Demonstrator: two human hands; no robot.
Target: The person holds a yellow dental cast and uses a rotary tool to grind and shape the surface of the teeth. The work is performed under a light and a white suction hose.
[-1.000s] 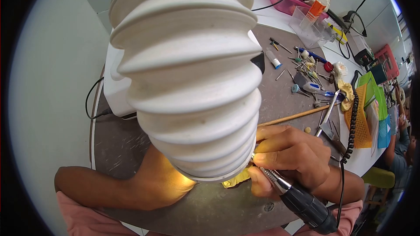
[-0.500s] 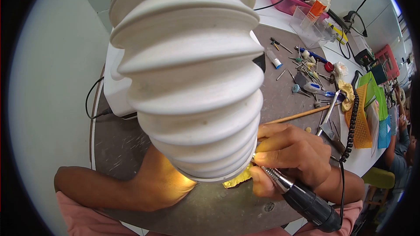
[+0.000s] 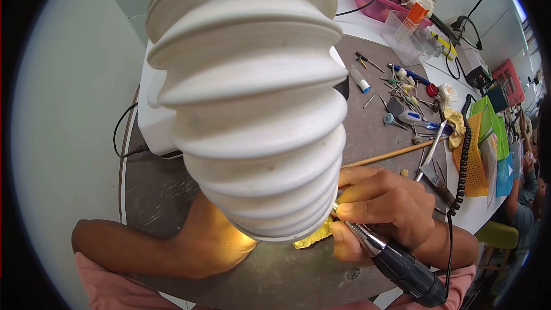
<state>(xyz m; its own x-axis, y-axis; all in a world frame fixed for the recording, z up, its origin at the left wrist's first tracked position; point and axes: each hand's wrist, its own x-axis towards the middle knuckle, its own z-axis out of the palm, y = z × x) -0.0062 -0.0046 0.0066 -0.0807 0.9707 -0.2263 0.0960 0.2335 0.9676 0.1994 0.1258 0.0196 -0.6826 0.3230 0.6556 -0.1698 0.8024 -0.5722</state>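
In my right hand (image 3: pixel 390 204) is a black and silver rotary handpiece (image 3: pixel 402 261), its metal nose pointing up and left. The thumb and fingers close around that nose, and the tip is hidden. My left hand (image 3: pixel 215 244) rests low at the left, its fingers hidden behind a thick white corrugated hose (image 3: pixel 258 109). Just below the hose mouth, beside my right thumb, a brightly lit yellow piece (image 3: pixel 313 239) with an uneven edge shows in part. Whether the left fingers hold it cannot be seen.
Several burs and small tools (image 3: pixel 410 95) lie scattered at the right, near a wooden stick (image 3: pixel 390 154) and a cream dental cast (image 3: pixel 455 128). A coiled black cord (image 3: pixel 462 166) hangs by an orange basket (image 3: pixel 472 155). A white machine (image 3: pixel 155 117) stands behind the hose.
The view has shifted very slightly. Both hands, the handpiece and the yellow piece stay in nearly the same places.
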